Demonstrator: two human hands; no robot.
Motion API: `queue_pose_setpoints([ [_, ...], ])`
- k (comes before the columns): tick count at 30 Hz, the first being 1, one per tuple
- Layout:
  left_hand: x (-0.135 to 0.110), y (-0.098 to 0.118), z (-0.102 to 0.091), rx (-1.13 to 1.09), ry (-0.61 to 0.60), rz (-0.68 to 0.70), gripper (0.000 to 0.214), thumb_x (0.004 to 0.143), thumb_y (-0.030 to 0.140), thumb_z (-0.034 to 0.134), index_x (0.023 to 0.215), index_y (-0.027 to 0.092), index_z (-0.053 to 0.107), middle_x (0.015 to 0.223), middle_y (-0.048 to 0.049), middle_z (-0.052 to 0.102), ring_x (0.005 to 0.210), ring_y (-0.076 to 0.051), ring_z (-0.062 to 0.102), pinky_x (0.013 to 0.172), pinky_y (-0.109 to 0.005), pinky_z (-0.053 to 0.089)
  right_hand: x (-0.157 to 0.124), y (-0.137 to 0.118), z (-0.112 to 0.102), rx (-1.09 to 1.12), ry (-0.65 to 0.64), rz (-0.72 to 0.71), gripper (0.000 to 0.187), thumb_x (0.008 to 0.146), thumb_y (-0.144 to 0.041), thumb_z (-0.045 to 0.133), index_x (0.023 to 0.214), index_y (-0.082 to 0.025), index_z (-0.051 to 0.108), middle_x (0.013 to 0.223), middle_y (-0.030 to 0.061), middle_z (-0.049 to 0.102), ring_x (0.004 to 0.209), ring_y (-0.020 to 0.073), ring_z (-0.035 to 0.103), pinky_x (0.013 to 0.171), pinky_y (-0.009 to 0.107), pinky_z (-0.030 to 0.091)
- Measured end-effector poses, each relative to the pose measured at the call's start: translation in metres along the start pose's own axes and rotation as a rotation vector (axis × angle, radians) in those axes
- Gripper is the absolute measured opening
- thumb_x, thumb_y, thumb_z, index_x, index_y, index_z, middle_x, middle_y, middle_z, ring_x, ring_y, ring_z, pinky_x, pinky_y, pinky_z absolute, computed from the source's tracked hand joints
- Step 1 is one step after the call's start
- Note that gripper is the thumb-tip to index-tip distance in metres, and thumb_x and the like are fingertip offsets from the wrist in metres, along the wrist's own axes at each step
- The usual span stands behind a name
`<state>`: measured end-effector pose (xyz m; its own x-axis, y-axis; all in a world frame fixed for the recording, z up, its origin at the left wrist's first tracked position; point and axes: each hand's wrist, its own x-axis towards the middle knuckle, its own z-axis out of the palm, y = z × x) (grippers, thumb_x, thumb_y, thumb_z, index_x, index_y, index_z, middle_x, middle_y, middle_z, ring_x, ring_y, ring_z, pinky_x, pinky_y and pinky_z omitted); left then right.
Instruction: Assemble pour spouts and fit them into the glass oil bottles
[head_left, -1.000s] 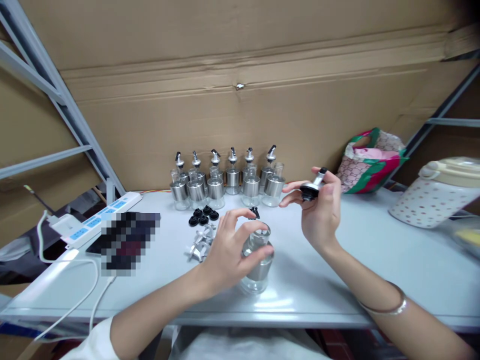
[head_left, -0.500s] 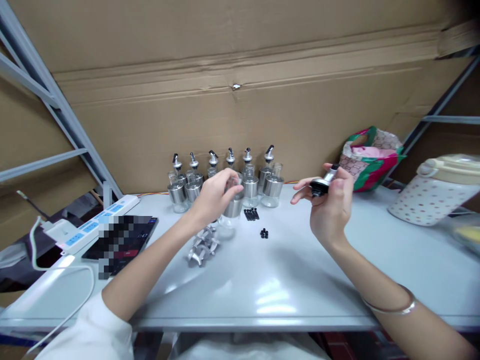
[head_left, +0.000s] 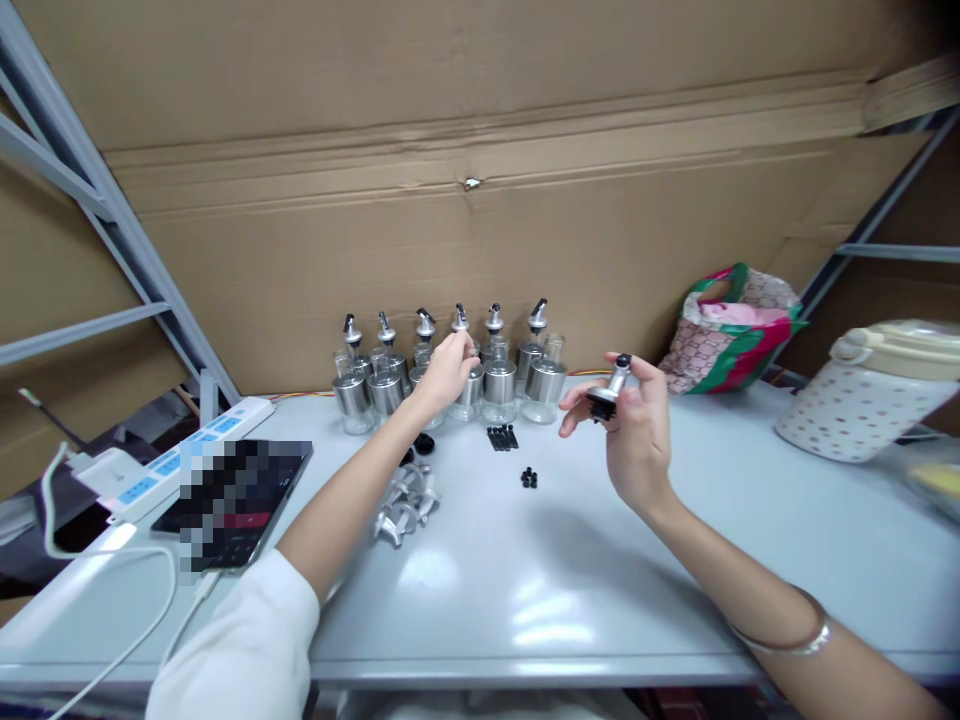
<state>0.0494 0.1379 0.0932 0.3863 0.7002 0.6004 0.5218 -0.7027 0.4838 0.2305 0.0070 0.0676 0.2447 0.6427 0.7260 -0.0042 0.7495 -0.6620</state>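
My left hand (head_left: 448, 368) reaches to the back of the grey table (head_left: 600, 590), its fingers closed round the neck of a glass bottle with a steel band (head_left: 469, 392) in the front row of bottles. My right hand (head_left: 634, 425) is raised above the table and pinches a steel pourer with a black stopper base (head_left: 609, 390), tilted. Two rows of small glass bottles (head_left: 501, 383) stand against the cardboard wall; the rear ones carry pourers (head_left: 538, 312). Loose steel pourers (head_left: 405, 498), black stoppers (head_left: 424, 443), black caps (head_left: 502, 436) and small black rings (head_left: 529, 477) lie on the table.
A blurred tablet (head_left: 232, 490) and a white power strip (head_left: 180, 448) with cables lie at the left. A colourful bag (head_left: 731, 325) and a dotted white pot (head_left: 870, 400) stand at the right. Cardboard (head_left: 480, 180) closes the back; metal shelf frames flank both sides.
My left hand carried the glass bottle from the near middle of the table to the row at the back. My right hand, still holding the pourer, drifted slightly left and lower.
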Motion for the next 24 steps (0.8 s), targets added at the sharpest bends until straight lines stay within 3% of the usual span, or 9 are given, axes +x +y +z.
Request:
queue_pose_setpoints([
  [7, 0.004, -0.015, 0.010, 0.081, 0.004, -0.002, 0.010, 0.084, 0.010, 0.054, 0.088, 0.016, 0.049, 0.099, -0.0083, 0.059, 0.094, -0.019, 0.059, 0.088, -0.036, 0.048, -0.003, 0.002, 0.002, -0.026, -0.071, 0.050, 0.033, 0.091, -0.052, 0.049, 0.110, -0.026, 0.041, 0.070, -0.0037, 0.064, 0.046, 0.0133, 0.059, 0.052, 0.031, 0.049],
  [13, -0.005, -0.001, -0.009, 0.261, -0.007, 0.158, 0.025, 0.087, 0.007, 0.047, 0.111, 0.011, 0.050, 0.137, -0.0186, 0.045, 0.130, -0.027, 0.045, 0.110, -0.043, 0.037, -0.010, 0.010, 0.004, -0.159, -0.173, 0.065, 0.031, 0.090, -0.045, 0.054, 0.114, -0.027, 0.044, 0.080, -0.0010, 0.066, 0.061, 0.0137, 0.064, 0.058, 0.029, 0.052],
  [16, -0.032, 0.019, -0.021, 0.301, -0.017, 0.234, 0.027, 0.087, 0.009, 0.047, 0.114, 0.011, 0.050, 0.126, -0.0161, 0.054, 0.123, -0.026, 0.051, 0.104, -0.041, 0.042, -0.016, 0.014, 0.008, -0.329, -0.182, 0.077, 0.026, 0.088, -0.043, 0.057, 0.104, -0.023, 0.054, 0.086, 0.0035, 0.067, 0.075, 0.0162, 0.065, 0.066, 0.030, 0.053],
  [18, -0.060, 0.033, -0.025, 0.312, -0.121, 0.272, 0.025, 0.087, 0.018, 0.053, 0.112, 0.013, 0.051, 0.118, -0.0133, 0.060, 0.114, -0.026, 0.056, 0.094, -0.041, 0.047, -0.021, 0.015, 0.013, -0.348, -0.223, 0.143, 0.025, 0.088, -0.045, 0.055, 0.096, -0.021, 0.057, 0.081, 0.0044, 0.068, 0.071, 0.0161, 0.065, 0.064, 0.030, 0.053],
  [21, -0.105, 0.048, -0.025, 0.317, -0.190, 0.273, 0.025, 0.088, 0.029, 0.056, 0.109, 0.016, 0.051, 0.107, -0.0092, 0.066, 0.100, -0.025, 0.061, 0.084, -0.040, 0.049, -0.029, 0.014, 0.025, -0.256, -0.339, 0.306, 0.029, 0.086, -0.048, 0.055, 0.090, -0.020, 0.055, 0.074, 0.0047, 0.069, 0.066, 0.0169, 0.066, 0.060, 0.029, 0.054],
  [24, -0.135, 0.054, -0.022, 0.328, -0.163, 0.224, 0.013, 0.088, 0.023, 0.052, 0.099, 0.017, 0.052, 0.094, -0.0057, 0.068, 0.087, -0.023, 0.063, 0.076, -0.038, 0.046, -0.034, 0.012, 0.040, -0.132, -0.406, 0.437, 0.033, 0.082, -0.051, 0.060, 0.087, -0.020, 0.050, 0.072, 0.0044, 0.069, 0.068, 0.0187, 0.069, 0.062, 0.029, 0.056],
])
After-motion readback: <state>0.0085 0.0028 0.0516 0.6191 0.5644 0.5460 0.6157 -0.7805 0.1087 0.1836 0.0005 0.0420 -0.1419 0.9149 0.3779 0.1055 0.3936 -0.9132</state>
